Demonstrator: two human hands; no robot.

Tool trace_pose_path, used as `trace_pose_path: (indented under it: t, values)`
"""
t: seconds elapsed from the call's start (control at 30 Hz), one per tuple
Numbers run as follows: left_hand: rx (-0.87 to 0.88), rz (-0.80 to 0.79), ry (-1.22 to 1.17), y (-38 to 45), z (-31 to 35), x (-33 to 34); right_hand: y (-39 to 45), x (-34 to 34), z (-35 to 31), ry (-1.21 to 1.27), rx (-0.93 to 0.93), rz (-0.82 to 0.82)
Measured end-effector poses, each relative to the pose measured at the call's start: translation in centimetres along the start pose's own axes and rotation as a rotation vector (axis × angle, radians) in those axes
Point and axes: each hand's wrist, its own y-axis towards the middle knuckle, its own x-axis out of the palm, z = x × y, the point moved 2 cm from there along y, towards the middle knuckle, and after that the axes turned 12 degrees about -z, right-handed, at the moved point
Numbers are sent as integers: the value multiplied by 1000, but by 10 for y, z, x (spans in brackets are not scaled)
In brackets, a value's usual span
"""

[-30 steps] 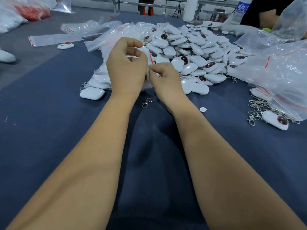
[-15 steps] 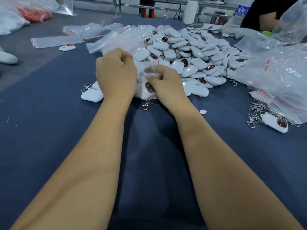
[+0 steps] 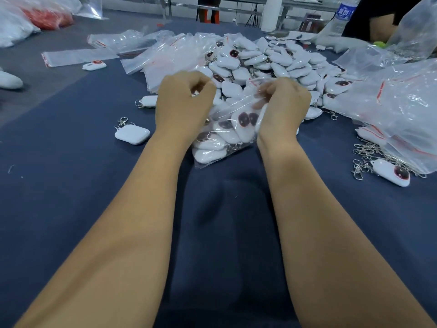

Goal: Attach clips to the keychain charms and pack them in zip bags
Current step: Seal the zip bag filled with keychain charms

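Clear zip bag point(image 3: 222, 140) of charms, mid-frame, is pinched at its mouth between left hand point(image 3: 182, 102) and right hand point(image 3: 281, 105); its long axis runs between them.

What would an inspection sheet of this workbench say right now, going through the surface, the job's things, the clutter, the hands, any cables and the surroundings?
Surface: dark blue cloth over the table.
Job's things: filled zip bag of white charms between both hands; big charm pile behind; loose clips at right.
Clutter: stray clipped charm at left; empty zip bags far left; large clear bags at right.
Hands: left hand and right hand, fingers curled, both grip the bag's top.
Cables: nothing seen.
Surroundings: another person's arm, water bottle, paper roll.
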Motion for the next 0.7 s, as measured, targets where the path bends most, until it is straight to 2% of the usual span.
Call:
trace_pose_path:
  t: [0.07, 0.1, 0.17, 0.23, 0.33, 0.5, 0.6, 0.7]
  values:
    - [-3, -159, -199, 0, 0, 3, -3, 0, -4, 16, -31, -76]
    - [-18, -262, -222, 0, -1, 5, -4, 2, -6, 26, -51, -123]
    - [-26, -433, -79, 0, -3, 8, -7, 6, -6, 80, -79, -185]
    - [-37, -492, -6, -1, -5, 9, -7, 10, -5, 164, -48, -199]
    - [-116, -428, -136, 3, -11, 7, -6, 9, -2, 253, 34, -188]
    - [-151, -288, -402, 6, -12, 6, 1, 4, 10, 218, 116, -177]
    - [-179, -228, -617, 7, -11, 6, 5, 6, 17, 118, 195, -229]
    - [-179, -244, -882, 5, -7, 8, 7, 10, 22, 23, 258, -277]
